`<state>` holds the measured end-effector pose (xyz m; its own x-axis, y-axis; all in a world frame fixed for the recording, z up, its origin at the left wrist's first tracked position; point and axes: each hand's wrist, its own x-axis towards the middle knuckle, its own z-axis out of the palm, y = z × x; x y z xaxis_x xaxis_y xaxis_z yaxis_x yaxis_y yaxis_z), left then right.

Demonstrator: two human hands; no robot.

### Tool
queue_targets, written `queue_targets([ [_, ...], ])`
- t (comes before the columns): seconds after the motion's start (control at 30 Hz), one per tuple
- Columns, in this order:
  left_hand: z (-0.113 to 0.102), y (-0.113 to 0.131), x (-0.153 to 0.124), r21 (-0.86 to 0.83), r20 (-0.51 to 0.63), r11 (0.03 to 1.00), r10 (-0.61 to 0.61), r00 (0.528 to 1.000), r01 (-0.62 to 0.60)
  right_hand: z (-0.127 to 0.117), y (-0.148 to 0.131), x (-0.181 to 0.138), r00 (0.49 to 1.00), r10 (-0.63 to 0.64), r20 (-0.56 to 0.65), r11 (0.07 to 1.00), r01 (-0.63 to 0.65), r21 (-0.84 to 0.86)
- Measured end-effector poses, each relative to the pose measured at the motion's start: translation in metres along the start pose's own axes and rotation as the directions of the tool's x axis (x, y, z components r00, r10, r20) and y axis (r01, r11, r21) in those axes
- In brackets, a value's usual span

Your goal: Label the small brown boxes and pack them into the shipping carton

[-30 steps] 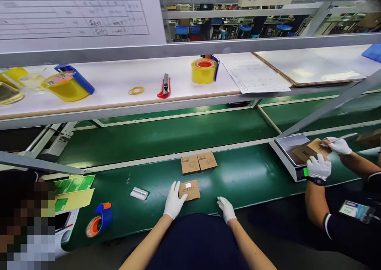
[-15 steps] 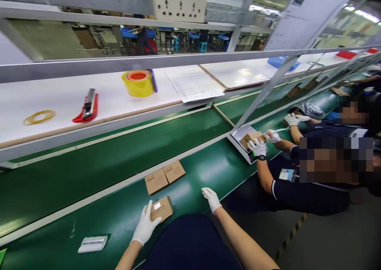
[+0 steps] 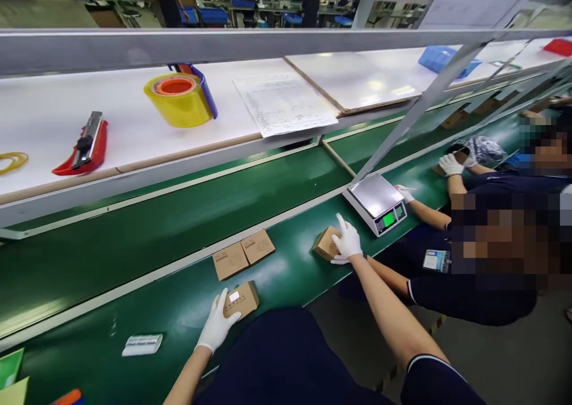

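Note:
My left hand point(image 3: 217, 326), in a white glove, grips the left end of a small brown cardboard box point(image 3: 245, 298) with a white label on top. To the right, my gloved right hand point(image 3: 347, 239) is closed on another small cardboard box point(image 3: 325, 244), its index finger sticking out. A co-worker's gloved hand lies partly hidden under my right hand, by the same box. Beyond my left hand, two flat cardboard boxes, a left one point(image 3: 229, 261) and a right one point(image 3: 258, 246), lie side by side on the green belt point(image 3: 179, 327).
A digital scale point(image 3: 374, 195) with a lit green display stands near a co-worker at right. On the white shelf are a red utility knife point(image 3: 84, 146), a yellow tape roll point(image 3: 179, 101) and paper sheets point(image 3: 286, 104). A white packet point(image 3: 142, 345) lies at left on the belt.
My right hand has reached right and forward and taken hold of a box. That box has come off the scale toward me, beside the co-worker's hand. My left hand stays on its box.

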<state>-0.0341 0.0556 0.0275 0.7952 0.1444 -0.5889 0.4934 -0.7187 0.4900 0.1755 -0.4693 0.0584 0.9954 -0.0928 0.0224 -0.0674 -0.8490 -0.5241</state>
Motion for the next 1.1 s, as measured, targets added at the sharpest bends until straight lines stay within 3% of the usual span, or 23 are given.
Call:
queue_targets([
  [0.07, 0.001, 0.006, -0.003, -0.015, -0.007, 1.0, 0.012, 1.0, -0.012, 0.012, 0.011, 0.003, 0.978, 0.089, 0.186, 0.995, -0.094, 0.019],
  [0.13, 0.002, 0.011, -0.006, -0.043, -0.013, 0.999, 0.018, 1.0, -0.018, 0.033, 0.008, -0.008, 0.914, 0.11, 0.391, 0.977, -0.172, 0.128],
  [0.2, 0.005, 0.019, -0.011, -0.081, -0.018, 0.997, 0.01, 1.0, -0.012, 0.057, -0.01, -0.03, 0.875, 0.079, 0.478, 0.96, -0.197, 0.201],
  [0.37, 0.011, 0.042, -0.022, -0.116, -0.009, 0.993, -0.037, 0.999, 0.036, 0.103, -0.077, -0.09, 0.882, 0.084, 0.464, 0.968, -0.183, 0.173],
  [0.53, 0.017, 0.058, -0.027, -0.129, 0.009, 0.989, -0.068, 0.998, 0.069, 0.124, -0.12, -0.127, 0.867, 0.057, 0.496, 0.961, -0.183, 0.209],
  [0.73, 0.019, 0.059, -0.026, -0.14, 0.004, 0.987, -0.075, 0.997, 0.075, 0.13, -0.131, -0.141, 0.871, 0.064, 0.487, 0.968, -0.173, 0.183],
  [0.87, 0.019, 0.058, -0.027, -0.129, 0.002, 0.988, -0.082, 0.997, 0.082, 0.119, -0.128, -0.131, 0.915, -0.08, 0.395, 0.949, -0.051, 0.311],
  [0.93, 0.019, 0.057, -0.026, -0.118, 0.0, 0.99, -0.077, 0.997, 0.076, 0.11, -0.129, -0.121, 0.911, -0.143, 0.388, 0.921, -0.021, 0.389],
  [1.0, 0.02, 0.056, -0.026, -0.108, -0.002, 0.992, -0.064, 0.998, 0.063, 0.101, -0.132, -0.112, 0.853, -0.14, 0.502, 0.887, -0.117, 0.447],
  [1.1, 0.019, 0.052, -0.023, -0.099, 0.009, 0.993, -0.055, 0.998, 0.056, 0.09, -0.14, -0.101, 0.681, -0.1, 0.726, 0.8, -0.379, 0.466],
])
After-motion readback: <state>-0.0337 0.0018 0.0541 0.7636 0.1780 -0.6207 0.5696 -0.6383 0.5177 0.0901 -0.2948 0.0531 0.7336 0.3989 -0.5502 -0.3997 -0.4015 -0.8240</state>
